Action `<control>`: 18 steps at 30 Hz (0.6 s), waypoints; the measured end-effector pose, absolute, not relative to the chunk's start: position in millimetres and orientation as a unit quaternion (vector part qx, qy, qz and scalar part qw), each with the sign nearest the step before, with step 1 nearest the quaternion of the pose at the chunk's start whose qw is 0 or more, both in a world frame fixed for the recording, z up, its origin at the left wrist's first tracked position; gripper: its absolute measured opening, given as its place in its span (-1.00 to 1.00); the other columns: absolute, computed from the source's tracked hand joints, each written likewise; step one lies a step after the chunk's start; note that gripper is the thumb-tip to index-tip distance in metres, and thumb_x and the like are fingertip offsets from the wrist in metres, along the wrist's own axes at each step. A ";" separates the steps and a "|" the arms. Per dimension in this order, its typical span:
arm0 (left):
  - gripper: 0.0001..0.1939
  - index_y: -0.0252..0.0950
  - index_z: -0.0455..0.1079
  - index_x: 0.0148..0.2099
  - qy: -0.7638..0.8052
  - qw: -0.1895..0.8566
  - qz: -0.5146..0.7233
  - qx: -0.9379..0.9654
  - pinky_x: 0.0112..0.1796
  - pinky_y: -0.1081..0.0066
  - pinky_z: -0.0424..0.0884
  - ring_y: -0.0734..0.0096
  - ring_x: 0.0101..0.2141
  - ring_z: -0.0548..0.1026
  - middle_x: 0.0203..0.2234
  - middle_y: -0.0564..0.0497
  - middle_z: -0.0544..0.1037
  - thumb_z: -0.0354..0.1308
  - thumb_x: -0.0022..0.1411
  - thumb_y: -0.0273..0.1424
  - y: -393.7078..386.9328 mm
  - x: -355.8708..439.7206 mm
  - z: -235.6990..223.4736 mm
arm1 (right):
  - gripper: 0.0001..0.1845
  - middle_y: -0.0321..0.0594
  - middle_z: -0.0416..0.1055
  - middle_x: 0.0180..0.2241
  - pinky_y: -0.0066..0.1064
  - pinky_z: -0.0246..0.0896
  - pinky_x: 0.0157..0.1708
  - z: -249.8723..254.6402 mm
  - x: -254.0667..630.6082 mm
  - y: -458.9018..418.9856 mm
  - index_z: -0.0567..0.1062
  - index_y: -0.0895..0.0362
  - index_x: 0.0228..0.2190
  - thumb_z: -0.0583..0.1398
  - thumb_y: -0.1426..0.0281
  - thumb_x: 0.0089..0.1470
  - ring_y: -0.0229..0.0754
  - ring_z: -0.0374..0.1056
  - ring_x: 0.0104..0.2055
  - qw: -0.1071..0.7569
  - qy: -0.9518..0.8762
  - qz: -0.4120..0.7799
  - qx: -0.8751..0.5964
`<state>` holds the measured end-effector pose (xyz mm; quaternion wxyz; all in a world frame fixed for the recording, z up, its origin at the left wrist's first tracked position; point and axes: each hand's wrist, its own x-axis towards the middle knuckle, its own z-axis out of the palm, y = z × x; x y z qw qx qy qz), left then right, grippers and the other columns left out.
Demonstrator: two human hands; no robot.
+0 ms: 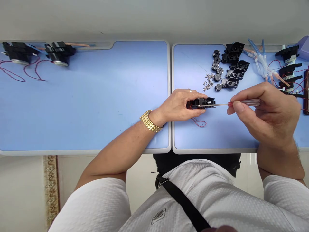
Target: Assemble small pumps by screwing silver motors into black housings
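Note:
My left hand (pixel 180 104) grips a small black plastic housing (pixel 205 103), with a thin red wire (pixel 199 121) trailing below it onto the table. My right hand (pixel 267 112) pinches a clear-handled screwdriver (pixel 249 102). Its steel shaft reaches left across the housing's top, and the tip is hidden by my left fingers. Above my hands lie a scatter of small steel screws (pixel 208 82), several round black-and-steel pulleys (pixel 216 67), and several black molded housings (pixel 234 74).
Two blue-topped tables (pixel 96 106) meet at a narrow seam (pixel 171 96). Clear tubing with blue ends (pixel 262 62) and several black assemblies with red wires (pixel 288 72) sit at the far right. Two more black assemblies (pixel 60 53) lie at the far left.

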<state>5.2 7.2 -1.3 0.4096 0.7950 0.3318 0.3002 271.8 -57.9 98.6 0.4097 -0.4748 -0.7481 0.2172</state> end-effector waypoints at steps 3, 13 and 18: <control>-0.59 -0.15 0.81 0.19 0.327 0.410 0.305 0.795 -0.18 0.33 0.60 0.36 -0.31 0.70 -0.21 0.02 0.85 0.51 0.35 -0.18 7.1 5.1 -1.6 | -0.85 -0.43 0.72 -0.30 -0.15 0.63 -0.33 99.3 271.7 -58.3 0.73 -0.22 -0.15 0.36 0.32 0.48 -0.10 0.62 -0.41 0.410 -0.748 0.220 -0.473; -0.62 -0.12 0.80 0.17 0.336 0.406 0.294 0.797 -0.18 0.33 0.61 0.33 -0.29 0.72 -0.23 0.04 0.84 0.51 0.34 -0.19 6.9 6.3 -0.5 | -0.89 -0.43 0.73 -0.34 -0.18 0.65 -0.39 97.9 272.3 -56.4 0.73 -0.21 -0.16 0.37 0.29 0.45 -0.11 0.61 -0.45 0.406 -0.750 0.206 -0.480; -0.62 -0.13 0.80 0.16 0.328 0.404 0.308 0.797 -0.17 0.33 0.61 0.34 -0.30 0.71 -0.24 0.04 0.84 0.51 0.34 -0.22 6.7 6.4 -2.3 | -0.89 -0.45 0.74 -0.34 -0.23 0.65 -0.39 99.8 272.1 -56.4 0.72 -0.19 -0.16 0.39 0.33 0.42 -0.15 0.60 -0.47 0.417 -0.752 0.204 -0.468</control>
